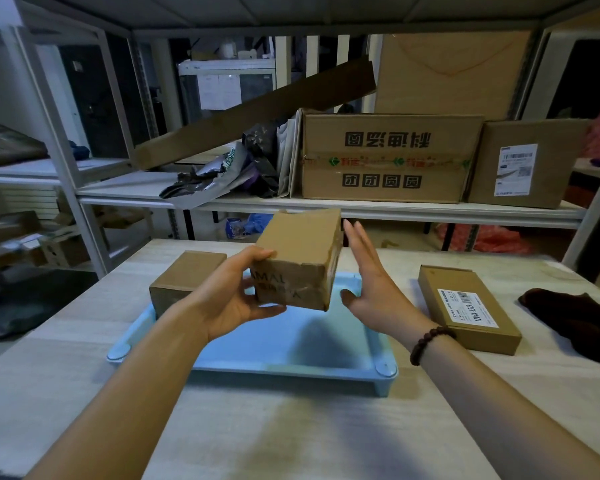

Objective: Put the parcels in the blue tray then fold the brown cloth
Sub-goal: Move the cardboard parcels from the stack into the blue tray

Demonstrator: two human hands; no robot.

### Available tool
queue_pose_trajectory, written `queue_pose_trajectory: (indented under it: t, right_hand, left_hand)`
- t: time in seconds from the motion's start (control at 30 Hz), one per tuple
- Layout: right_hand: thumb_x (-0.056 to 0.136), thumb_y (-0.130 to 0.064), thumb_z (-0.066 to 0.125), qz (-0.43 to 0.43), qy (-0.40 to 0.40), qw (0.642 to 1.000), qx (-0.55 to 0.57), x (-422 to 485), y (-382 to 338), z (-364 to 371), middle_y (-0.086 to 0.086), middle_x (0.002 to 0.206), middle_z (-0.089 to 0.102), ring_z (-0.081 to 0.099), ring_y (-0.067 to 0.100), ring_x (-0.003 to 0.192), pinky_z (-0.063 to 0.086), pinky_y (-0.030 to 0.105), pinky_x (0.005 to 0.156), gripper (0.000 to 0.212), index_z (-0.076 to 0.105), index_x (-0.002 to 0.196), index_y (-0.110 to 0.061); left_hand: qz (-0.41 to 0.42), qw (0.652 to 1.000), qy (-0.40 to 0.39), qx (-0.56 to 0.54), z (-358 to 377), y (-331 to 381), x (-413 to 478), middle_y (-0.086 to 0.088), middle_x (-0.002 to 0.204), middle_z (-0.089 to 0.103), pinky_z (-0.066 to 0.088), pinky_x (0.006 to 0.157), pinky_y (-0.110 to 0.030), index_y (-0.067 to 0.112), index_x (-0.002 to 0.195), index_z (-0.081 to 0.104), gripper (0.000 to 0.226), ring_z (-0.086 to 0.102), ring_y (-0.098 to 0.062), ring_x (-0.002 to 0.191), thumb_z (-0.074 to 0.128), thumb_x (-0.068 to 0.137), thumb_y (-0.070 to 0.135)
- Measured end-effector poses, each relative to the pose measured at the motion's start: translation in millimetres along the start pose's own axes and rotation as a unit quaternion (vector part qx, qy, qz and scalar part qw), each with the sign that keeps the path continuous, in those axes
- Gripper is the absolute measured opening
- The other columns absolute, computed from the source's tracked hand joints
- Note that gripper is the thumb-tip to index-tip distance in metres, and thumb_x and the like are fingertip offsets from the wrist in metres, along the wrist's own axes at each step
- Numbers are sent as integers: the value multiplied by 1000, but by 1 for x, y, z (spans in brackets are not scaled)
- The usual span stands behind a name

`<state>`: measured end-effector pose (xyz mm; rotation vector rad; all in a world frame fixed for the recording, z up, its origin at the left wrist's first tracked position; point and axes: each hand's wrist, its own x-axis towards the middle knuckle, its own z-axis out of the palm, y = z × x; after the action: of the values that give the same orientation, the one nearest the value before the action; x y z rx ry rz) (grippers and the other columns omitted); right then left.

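My left hand point(234, 294) grips a brown cardboard parcel point(300, 258) by its near left corner and holds it tilted in the air above the blue tray point(291, 355). My right hand point(369, 284) is flat with fingers spread, just right of that parcel and apart from it. A second brown parcel point(184, 280) rests at the tray's far left corner. A flat parcel with a white label point(468, 306) lies on the table to the tray's right. The dark brown cloth point(575, 318) lies crumpled at the table's right edge.
The light wooden table point(291, 427) stretches toward me below the tray. Behind it stands a metal shelf point(361, 206) with large cardboard boxes point(388, 157), plastic bags and a long leaning carton. More shelving stands at the left.
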<state>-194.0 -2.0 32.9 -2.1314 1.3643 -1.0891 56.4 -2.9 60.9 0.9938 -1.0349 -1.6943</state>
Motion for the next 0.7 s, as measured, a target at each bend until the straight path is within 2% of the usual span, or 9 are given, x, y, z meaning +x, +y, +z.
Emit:
queue_pose_trajectory:
  t: [0.03,0.1,0.17,0.23,0.33,0.4,0.5,0.63,0.7]
  right_hand:
    - [95,-5,66,73,5,992,104,-1,-2,0,-14,171,2,23,13,151,42,46,114,101,2,158,-50]
    - [100,-28,61,205,-5,917,343,-1,-9,-1,2,159,41,59,24,127,54,50,100,68,25,157,-40]
    - [95,-54,60,240,-58,861,445,-1,-13,0,3,136,64,73,28,102,60,51,89,55,48,145,-36]
    - [83,-59,70,231,-75,873,423,-1,-13,6,2,129,69,74,30,100,61,49,87,61,59,135,-31]
    - [87,-39,77,249,-38,867,430,5,-15,19,5,128,68,75,32,99,62,44,85,47,63,127,-20]
    - [88,-34,77,270,-26,860,431,9,-14,30,5,124,69,77,29,95,63,40,84,40,64,121,-16]
    - [88,-37,75,308,-26,864,398,16,-14,50,5,123,68,73,25,99,63,36,77,41,63,120,-15]
    - [84,-56,69,359,-41,882,302,28,-15,77,3,114,66,65,19,101,63,36,79,50,63,117,-18]
    - [83,-64,62,346,-39,903,251,33,-16,89,3,113,68,65,20,102,59,39,88,57,63,117,-18]
  left_hand:
    - [18,1000,6,0,0,-1,1,-18,107,60,59,77,-50,12,104,68,40,71,-36,87,79,72,33]
    - [51,999,10,12,0,-3,4,-12,106,62,59,80,-51,18,98,73,32,72,-30,85,79,71,33]
    - [71,997,4,38,0,-7,6,-8,108,64,59,84,-52,26,95,76,25,73,-26,85,78,72,35]
    - [75,995,4,65,2,-10,8,-5,112,64,58,88,-51,35,99,76,24,68,-28,97,75,76,39]
    - [87,990,33,104,3,-15,12,0,111,66,57,85,-40,43,100,74,15,62,-23,103,65,89,37]
    - [117,970,94,191,-2,-18,16,8,118,64,47,75,-30,43,124,64,32,59,-18,105,62,93,35]
    - [162,929,191,273,-13,-21,19,8,130,47,43,73,-29,40,148,37,62,55,-12,105,64,92,37]
    - [217,900,215,312,-28,-21,19,1,147,43,41,89,-35,41,142,39,54,49,-15,124,63,95,33]
    - [247,878,230,339,-33,-22,18,2,148,44,40,88,-34,43,137,42,50,44,-12,122,63,94,30]
